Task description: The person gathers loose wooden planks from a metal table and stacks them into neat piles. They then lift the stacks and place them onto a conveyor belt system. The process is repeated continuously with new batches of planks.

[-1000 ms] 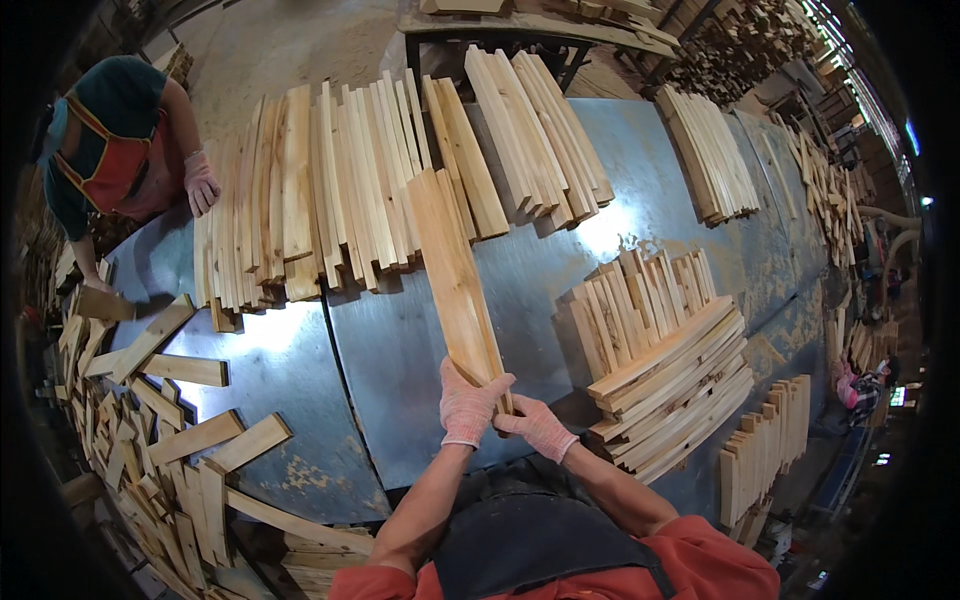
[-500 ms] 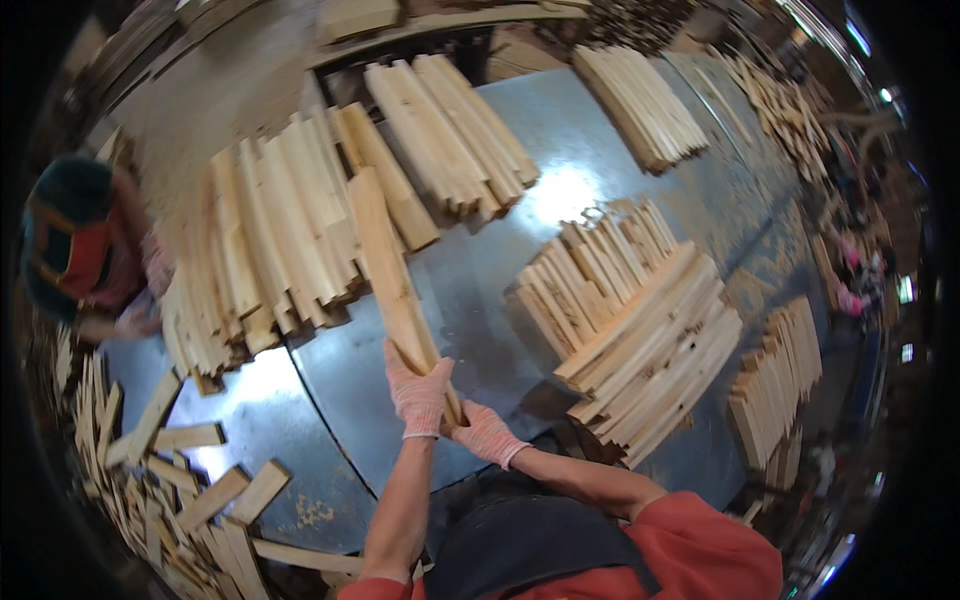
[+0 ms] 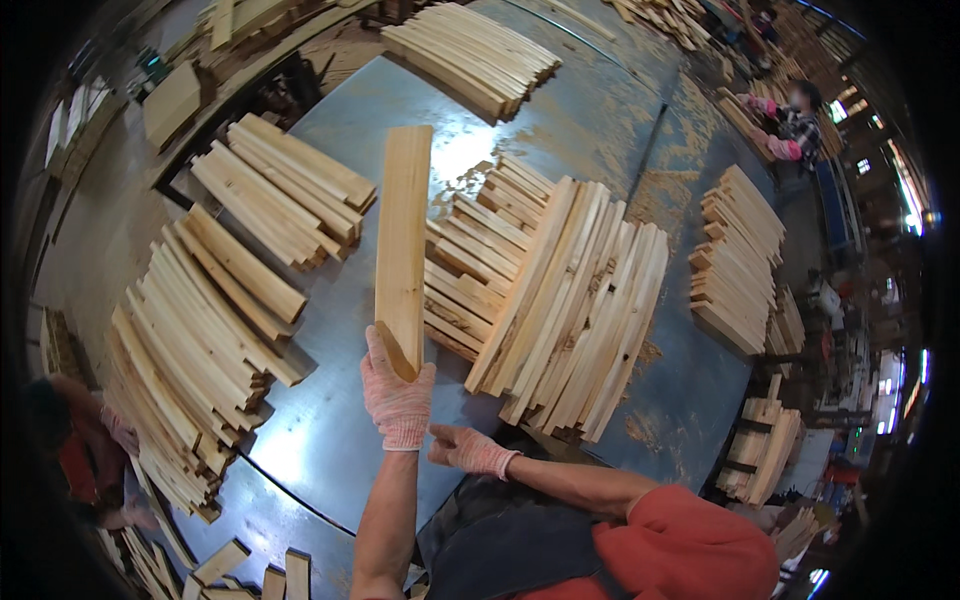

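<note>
A pale wooden board points up and away from me over the metal table. Its near end rests in my left hand, which wears a pinkish knit glove and is closed round it. My right hand, gloved alike, is just right of my left wrist, apart from the board. Its fingers are loosely bent with the tips apart, and nothing shows in them. Right of the board lies a stack of wooden strips, laid across shorter strips set at another angle.
Rows of boards lie at the left, with another bundle beyond. A stack sits at the far side, and another at the right. Loose offcuts lie lower left. Co-workers are at the left edge and far right. Sawdust covers parts of the table.
My view has turned to the right. The board has swung more upright and away from the left rows. My right hand has come off its near end; my left hand still holds it.
</note>
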{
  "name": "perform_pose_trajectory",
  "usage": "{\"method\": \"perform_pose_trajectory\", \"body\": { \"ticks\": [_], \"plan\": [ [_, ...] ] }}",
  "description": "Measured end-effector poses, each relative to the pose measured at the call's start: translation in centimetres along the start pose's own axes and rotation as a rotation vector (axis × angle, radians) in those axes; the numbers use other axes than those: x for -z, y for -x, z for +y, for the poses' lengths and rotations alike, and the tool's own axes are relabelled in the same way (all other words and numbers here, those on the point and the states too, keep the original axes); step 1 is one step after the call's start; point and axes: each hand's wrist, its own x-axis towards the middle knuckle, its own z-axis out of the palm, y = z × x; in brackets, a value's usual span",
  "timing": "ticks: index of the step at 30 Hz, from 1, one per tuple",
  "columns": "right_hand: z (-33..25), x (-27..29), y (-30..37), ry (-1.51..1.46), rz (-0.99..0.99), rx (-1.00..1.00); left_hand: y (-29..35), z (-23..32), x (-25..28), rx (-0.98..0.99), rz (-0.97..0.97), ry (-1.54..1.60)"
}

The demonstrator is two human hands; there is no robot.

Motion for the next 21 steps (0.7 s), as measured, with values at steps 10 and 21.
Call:
{"method": "perform_pose_trajectory", "body": {
  "ticks": [10,21],
  "plan": [
    [2.1,2.8,0.4,0.074,0.042,0.098,-0.7,4.0,-4.6,-0.217,-0.126,-0.112],
    [3.9,3.2,-2.5,0.105,0.008,0.188,-2.0,4.7,-5.6,-0.206,-0.228,-0.140]
  ]
}}
